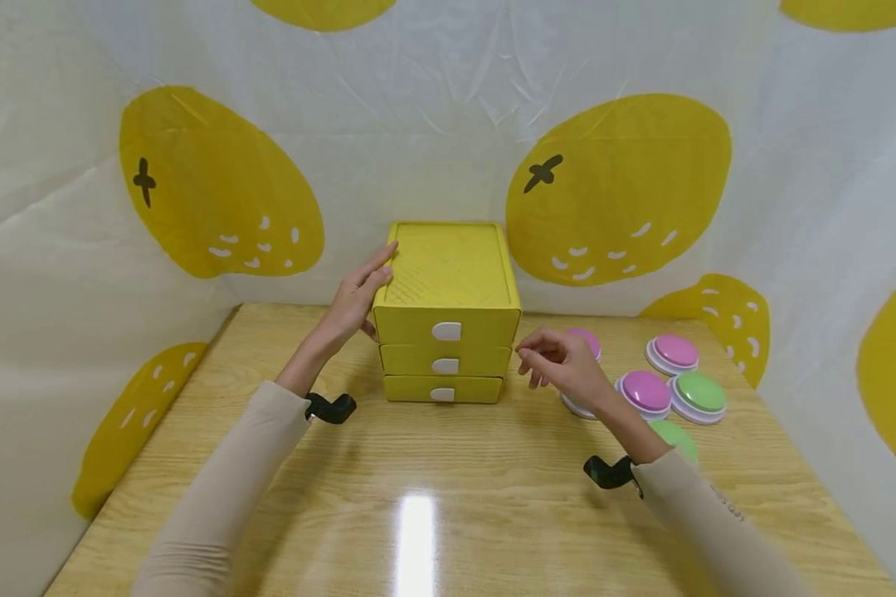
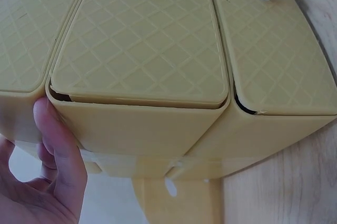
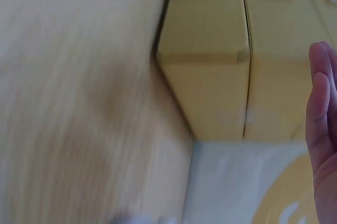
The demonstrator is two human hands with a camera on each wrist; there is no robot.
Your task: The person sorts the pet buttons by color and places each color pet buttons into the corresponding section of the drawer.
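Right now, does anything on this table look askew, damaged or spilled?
Nothing stands out. The yellow drawer unit stands upright with its three drawers pushed in; the left hand rests against its side, the right hand hovers near the pink and green buttons, all upright.

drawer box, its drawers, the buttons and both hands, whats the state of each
drawer box: upright on the table, left hand against its side
top drawer: closed
middle drawer: closed
bottom drawer: closed
push buttons: dome up, untouched
left hand: fingers straight, touching the box
right hand: loosely curled, holding nothing
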